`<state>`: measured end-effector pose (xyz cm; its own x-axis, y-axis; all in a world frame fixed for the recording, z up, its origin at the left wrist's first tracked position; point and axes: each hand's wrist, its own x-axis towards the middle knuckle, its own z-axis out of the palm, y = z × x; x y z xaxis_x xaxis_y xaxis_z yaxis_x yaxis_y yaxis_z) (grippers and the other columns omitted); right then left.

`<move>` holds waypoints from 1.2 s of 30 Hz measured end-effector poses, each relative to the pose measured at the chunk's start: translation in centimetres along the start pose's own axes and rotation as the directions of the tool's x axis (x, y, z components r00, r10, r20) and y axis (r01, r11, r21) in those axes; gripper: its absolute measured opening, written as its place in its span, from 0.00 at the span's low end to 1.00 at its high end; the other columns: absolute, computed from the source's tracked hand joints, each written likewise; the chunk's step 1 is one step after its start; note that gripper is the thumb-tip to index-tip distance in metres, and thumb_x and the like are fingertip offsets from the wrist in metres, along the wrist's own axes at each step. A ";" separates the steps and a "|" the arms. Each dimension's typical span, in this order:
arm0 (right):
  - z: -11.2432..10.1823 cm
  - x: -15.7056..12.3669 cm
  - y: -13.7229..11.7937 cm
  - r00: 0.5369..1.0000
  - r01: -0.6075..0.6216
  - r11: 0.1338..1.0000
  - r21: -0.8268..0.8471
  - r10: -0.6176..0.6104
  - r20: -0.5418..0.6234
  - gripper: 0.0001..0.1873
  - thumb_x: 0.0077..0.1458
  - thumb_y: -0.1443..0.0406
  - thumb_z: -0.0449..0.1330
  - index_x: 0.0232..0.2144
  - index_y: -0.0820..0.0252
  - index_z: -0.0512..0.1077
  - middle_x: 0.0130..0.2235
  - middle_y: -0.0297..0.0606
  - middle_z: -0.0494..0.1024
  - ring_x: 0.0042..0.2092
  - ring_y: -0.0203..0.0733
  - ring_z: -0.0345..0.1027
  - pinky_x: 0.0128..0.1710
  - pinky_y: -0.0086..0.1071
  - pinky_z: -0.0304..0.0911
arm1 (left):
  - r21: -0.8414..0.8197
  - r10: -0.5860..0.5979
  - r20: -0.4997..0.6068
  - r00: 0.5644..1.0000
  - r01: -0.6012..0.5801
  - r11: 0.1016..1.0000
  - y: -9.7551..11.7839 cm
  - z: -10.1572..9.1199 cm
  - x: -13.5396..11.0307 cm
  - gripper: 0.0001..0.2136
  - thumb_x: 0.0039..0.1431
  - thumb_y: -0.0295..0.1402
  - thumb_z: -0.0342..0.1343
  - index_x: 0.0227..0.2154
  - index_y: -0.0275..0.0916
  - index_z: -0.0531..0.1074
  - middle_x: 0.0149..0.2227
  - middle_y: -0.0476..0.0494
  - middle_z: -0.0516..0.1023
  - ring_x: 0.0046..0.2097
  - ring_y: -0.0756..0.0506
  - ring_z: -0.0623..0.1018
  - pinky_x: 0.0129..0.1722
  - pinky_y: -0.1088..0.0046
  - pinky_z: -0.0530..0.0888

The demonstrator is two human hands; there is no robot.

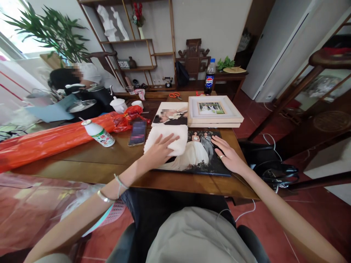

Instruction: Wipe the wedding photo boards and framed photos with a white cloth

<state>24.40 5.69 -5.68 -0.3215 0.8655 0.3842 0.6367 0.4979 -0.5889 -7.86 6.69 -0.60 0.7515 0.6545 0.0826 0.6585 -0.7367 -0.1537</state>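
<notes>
A large glossy wedding photo panel (201, 155) lies flat on the wooden table (115, 166) in front of me. My left hand (159, 150) lies flat, fingers spread, on a white folded cloth (175, 140) that rests on the photo's left part. On the photo's right edge my right hand (229, 155) presses down with fingers stretched out and a ring on one finger. Neither hand grips anything.
Beyond the photo lie another print (170, 115) and a white framed picture (214, 109). A phone (137, 133), a white bottle (98, 133) on its side and orange plastic sheeting (49, 140) lie at left. Scissors (174, 95), a cola bottle (210, 77), pots and a seated person are farther back.
</notes>
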 end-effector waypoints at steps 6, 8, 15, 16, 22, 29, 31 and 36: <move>0.0 0.0 0.0 1.000 0.001 1.000 -0.012 -0.001 0.015 0.23 0.64 0.58 0.47 0.60 0.48 0.62 0.64 0.38 0.60 0.66 0.48 0.49 0.65 0.55 0.46 | 0.066 0.080 -0.193 0.978 -0.069 0.995 7.4 0.9 -4.9 0.06 0.58 0.30 0.56 0.30 0.37 0.78 0.66 0.39 0.55 0.67 0.31 0.50 0.64 0.44 0.52; 0.0 0.0 0.0 1.000 0.002 1.000 -0.016 -0.002 0.015 0.23 0.64 0.58 0.47 0.60 0.49 0.62 0.64 0.38 0.60 0.67 0.48 0.48 0.65 0.54 0.46 | 0.081 0.115 -0.257 0.960 -0.097 0.992 9.0 1.2 -6.0 0.06 0.56 0.31 0.57 0.34 0.37 0.78 0.66 0.38 0.54 0.67 0.29 0.50 0.64 0.44 0.51; 0.1 0.1 0.2 1.000 0.010 1.000 -0.022 -0.010 0.004 0.23 0.63 0.58 0.47 0.59 0.49 0.63 0.64 0.39 0.61 0.66 0.48 0.49 0.65 0.55 0.46 | -0.015 0.126 -0.091 0.988 -0.128 0.992 5.8 -0.1 -3.3 0.07 0.58 0.29 0.55 0.32 0.38 0.78 0.66 0.38 0.52 0.67 0.33 0.53 0.63 0.47 0.54; 0.1 0.1 0.2 1.000 0.009 1.000 -0.023 -0.009 0.003 0.23 0.63 0.58 0.47 0.59 0.50 0.63 0.64 0.39 0.61 0.66 0.48 0.49 0.65 0.54 0.47 | -0.022 0.112 -0.036 0.993 -0.113 0.993 4.5 -0.4 -2.3 0.07 0.59 0.29 0.54 0.35 0.38 0.78 0.66 0.38 0.53 0.66 0.34 0.54 0.63 0.48 0.55; 0.1 0.0 0.2 1.000 0.003 1.000 -0.021 -0.003 0.000 0.23 0.64 0.57 0.47 0.58 0.51 0.64 0.64 0.40 0.61 0.66 0.48 0.49 0.65 0.52 0.46 | -0.014 0.034 0.028 0.999 -0.034 0.999 -2.3 -0.1 3.1 0.14 0.63 0.28 0.47 0.47 0.34 0.73 0.66 0.36 0.54 0.67 0.38 0.52 0.62 0.51 0.57; 0.1 -0.1 0.4 1.000 0.010 0.999 -0.038 -0.010 0.012 0.23 0.64 0.58 0.46 0.59 0.55 0.63 0.64 0.44 0.60 0.66 0.48 0.48 0.65 0.52 0.46 | -0.032 -0.004 0.014 1.000 0.004 0.999 1.0 -0.1 2.3 0.13 0.61 0.29 0.50 0.45 0.35 0.75 0.66 0.36 0.55 0.67 0.34 0.53 0.62 0.46 0.54; 0.1 0.0 0.4 1.000 0.013 0.999 -0.042 -0.013 0.010 0.23 0.64 0.58 0.47 0.59 0.54 0.63 0.64 0.43 0.61 0.66 0.48 0.49 0.65 0.52 0.46 | -0.042 0.039 0.002 0.999 -0.039 0.998 4.0 -0.3 0.7 0.10 0.60 0.30 0.52 0.39 0.36 0.78 0.66 0.36 0.55 0.67 0.31 0.52 0.62 0.44 0.54; 0.0 0.0 0.3 1.000 0.016 0.999 -0.036 -0.015 0.010 0.23 0.64 0.58 0.47 0.59 0.50 0.62 0.64 0.40 0.61 0.66 0.48 0.49 0.65 0.53 0.47 | -0.053 0.159 -0.172 0.972 -0.171 0.984 9.9 0.0 -2.7 0.09 0.59 0.30 0.54 0.28 0.37 0.78 0.65 0.36 0.55 0.66 0.28 0.53 0.61 0.41 0.53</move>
<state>24.52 5.84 -5.85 -0.3381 0.8582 0.3862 0.6562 0.5091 -0.5570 -3.41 -2.35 -2.34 0.8424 0.4895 0.2253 0.5217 -0.8456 -0.1136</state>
